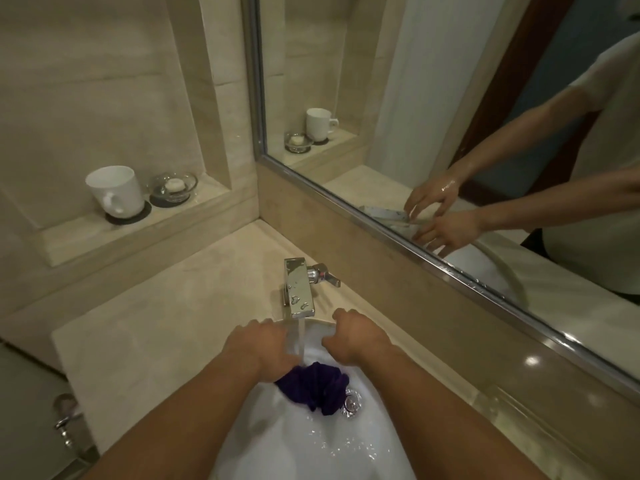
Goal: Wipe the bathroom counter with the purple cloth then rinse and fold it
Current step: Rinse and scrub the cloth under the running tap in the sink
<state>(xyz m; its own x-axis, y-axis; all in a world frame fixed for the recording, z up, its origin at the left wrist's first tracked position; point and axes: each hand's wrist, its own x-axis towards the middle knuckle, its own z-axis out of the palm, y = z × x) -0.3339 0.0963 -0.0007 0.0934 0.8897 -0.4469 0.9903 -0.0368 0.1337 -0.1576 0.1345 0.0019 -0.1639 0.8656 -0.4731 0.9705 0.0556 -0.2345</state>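
Observation:
The purple cloth (313,388) hangs bunched over the white sink basin (311,445), just above the drain (352,403). Water runs from the chrome faucet (298,289) onto its top. My left hand (259,346) is on the cloth's left side and my right hand (353,339) on its right, both palm down under the spout. The cloth's upper edge disappears beneath both hands, so the grips themselves are hidden. The beige stone counter (166,327) surrounds the basin.
A white mug (116,192) and a glass soap dish (173,187) stand on a ledge at the left. A big mirror (450,116) runs along the right wall. The faucet lever (327,273) points right. A metal fitting (65,424) sits low on the left.

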